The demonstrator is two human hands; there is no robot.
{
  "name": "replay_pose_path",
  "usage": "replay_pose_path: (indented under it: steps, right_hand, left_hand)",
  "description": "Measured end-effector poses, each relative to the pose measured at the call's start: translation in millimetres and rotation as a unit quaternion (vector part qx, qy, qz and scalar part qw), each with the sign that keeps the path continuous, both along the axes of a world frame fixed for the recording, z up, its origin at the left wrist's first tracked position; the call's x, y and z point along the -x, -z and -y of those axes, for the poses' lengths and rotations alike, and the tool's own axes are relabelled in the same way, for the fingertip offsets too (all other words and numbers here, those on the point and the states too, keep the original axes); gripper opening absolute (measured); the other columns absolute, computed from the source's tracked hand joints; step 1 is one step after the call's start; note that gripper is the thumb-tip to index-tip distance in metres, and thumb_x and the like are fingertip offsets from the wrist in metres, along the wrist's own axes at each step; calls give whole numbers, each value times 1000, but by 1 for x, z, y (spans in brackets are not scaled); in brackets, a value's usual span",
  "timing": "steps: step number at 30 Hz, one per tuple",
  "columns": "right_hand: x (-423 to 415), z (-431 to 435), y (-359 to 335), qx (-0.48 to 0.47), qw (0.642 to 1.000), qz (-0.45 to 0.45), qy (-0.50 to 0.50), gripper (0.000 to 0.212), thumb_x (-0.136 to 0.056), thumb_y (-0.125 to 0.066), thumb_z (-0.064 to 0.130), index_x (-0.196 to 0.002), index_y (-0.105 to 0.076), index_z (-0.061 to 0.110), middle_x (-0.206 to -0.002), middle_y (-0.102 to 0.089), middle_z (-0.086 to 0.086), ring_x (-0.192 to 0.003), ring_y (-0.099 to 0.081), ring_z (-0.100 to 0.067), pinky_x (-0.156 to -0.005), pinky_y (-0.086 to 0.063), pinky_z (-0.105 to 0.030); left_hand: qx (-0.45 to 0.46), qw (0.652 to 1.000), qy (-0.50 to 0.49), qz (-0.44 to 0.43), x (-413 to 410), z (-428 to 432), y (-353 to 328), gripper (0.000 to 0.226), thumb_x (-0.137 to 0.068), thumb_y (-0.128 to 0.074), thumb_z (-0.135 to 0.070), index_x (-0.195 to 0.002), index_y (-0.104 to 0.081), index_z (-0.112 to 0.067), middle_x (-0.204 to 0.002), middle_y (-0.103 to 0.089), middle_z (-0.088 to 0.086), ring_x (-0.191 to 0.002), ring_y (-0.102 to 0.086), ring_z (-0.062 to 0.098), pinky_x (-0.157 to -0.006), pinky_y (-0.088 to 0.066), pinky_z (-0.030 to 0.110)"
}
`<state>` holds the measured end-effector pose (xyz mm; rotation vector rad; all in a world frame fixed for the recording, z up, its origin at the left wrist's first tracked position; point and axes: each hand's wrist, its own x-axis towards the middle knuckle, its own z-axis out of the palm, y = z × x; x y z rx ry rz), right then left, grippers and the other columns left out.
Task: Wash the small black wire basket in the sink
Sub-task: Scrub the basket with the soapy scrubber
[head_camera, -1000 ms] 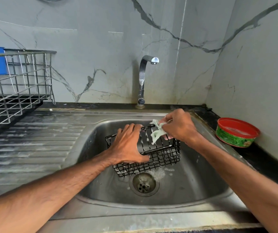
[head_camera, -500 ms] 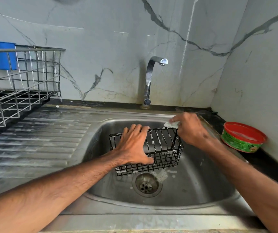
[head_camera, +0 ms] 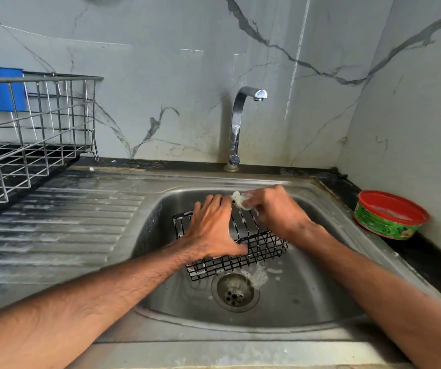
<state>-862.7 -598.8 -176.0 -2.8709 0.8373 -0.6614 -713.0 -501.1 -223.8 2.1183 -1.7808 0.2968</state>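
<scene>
The right hand (head_camera: 272, 211), which half a second ago was rubbing at the far right corner of the small black wire basket (head_camera: 264, 246), has slid along the basket's far rim. It now works right next to the fingertips of the left hand (head_camera: 211, 227), with the pale soapy cloth (head_camera: 239, 199) pinched in its curled fingers and pressed to the wire there. That sweep suggests the far rim is being scrubbed end to end, so the wash is probably still in its soaping stage. Foam clings to the near wires and lies beside the drain (head_camera: 234, 291), and no water shows at the faucet (head_camera: 236, 123), so rinsing looks not yet done. Compared with a second ago, the cloth is bunched tighter and shows less, and the right wrist lies lower across the basket's right side. The left hand has not shifted its hold: its fingers drape over the far rim and its thumb hooks the near wall, gripping the basket steady. The basket itself sits where it did, inside the sink (head_camera: 307, 302), just behind the drain and toward the far wall of the basin, tilted a little with its near edge low. The red-lidded tub (head_camera: 389, 217) on the counter (head_camera: 427, 257) by the right wall is untouched.
</scene>
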Motion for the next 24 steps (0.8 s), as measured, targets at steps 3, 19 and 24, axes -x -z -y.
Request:
replay_pose_path:
  steps: [3,19,24]
  right_hand:
    - [21,20,-8,-5,999,12,39,33,-90,-67,-2,-119,-73,13,-127,-70,-10,-81,-72,-15,-76,-61,-23]
    - [3,-19,-10,53,996,-28,60,28,-83,-63,-6,-92,-71,19,-71,-52,-3,-65,-52,-25,-61,-35,-25]
    - [-14,-44,-5,58,993,-87,-52,34,-80,-66,-7,-99,-73,20,-78,-62,-7,-68,-52,-25,-64,-35,-29]
  left_hand:
    - [-7,1000,9,20,0,1,1,121,-63,-85,-69,-154,-30,-11,-143,-45,5,-123,-41,17,-114,-35,43]
    - [6,998,-25,-49,-9,0,-2,125,-57,-89,-68,-155,-34,-14,-145,-49,4,-131,-43,20,-114,-36,47]
    - [1,995,-33,-94,-15,-3,-5,121,-60,-90,-67,-153,-35,-14,-148,-45,6,-138,-41,24,-120,-31,53]
